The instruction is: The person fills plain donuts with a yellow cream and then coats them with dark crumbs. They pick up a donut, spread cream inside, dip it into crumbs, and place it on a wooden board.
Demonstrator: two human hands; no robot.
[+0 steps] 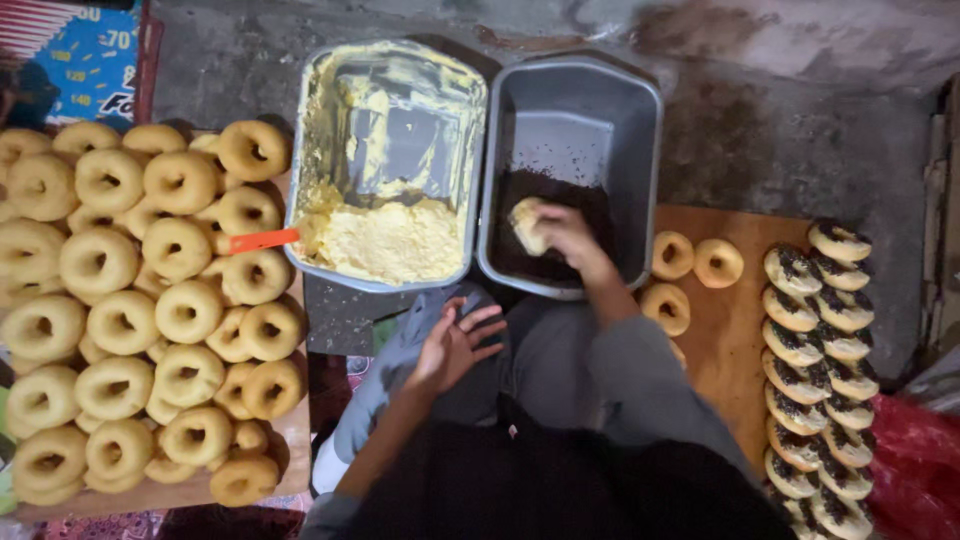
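Note:
My right hand [570, 235] holds a cream-coated donut [526, 224] down in a grey tub [640, 120] whose bottom is covered with dark chocolate sprinkles [545, 190]. My left hand [455, 345] rests open above my knee, fingers spread, holding nothing. To the left of the sprinkle tub stands a second grey tub [310, 120] with yellow cream [390, 240] heaped at its near end. An orange-handled spatula [262, 241] sticks out of the cream over the tub's left rim.
Many plain ring donuts [130, 300] are piled on a wooden board [300, 440] at left. At right, a wooden board [720, 330] carries three plain donuts [690, 262] and two rows of sprinkle-topped donuts [815, 370]. A red plastic bag [915, 470] lies far right.

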